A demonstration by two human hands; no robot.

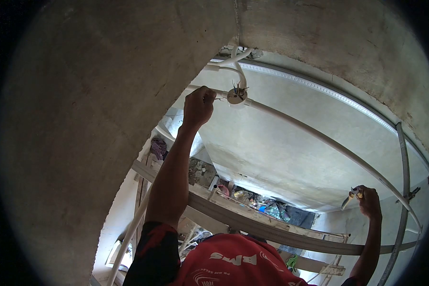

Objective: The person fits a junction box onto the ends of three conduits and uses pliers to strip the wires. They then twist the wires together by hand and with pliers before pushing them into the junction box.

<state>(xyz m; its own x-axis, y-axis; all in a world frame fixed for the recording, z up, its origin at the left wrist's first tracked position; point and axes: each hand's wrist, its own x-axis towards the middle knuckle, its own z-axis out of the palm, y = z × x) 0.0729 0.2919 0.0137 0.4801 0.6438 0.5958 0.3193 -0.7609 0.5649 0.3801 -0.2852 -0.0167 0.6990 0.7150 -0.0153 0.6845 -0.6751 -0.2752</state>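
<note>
Pinched around a thin wire end, the left hand (199,106) works at a round junction box (237,96) on the ceiling, with bare wire ends (239,88) sprouting at the box's 12 o'clock. White conduit (319,139) runs off from the box toward 4 o'clock across the plaster. Those wires look light, springy and easily kinked, best taken close behind their stripped tips; the plastic box seems rigid but brittle. That arm reaches straight up, elbow nearly locked, wrist bent toward the box. At 5 o'clock from it, well apart, the right hand (368,200) is closed on small pliers (350,196), raised lower with forearm upright. A red shirt (233,264) fills the bottom edge.
</note>
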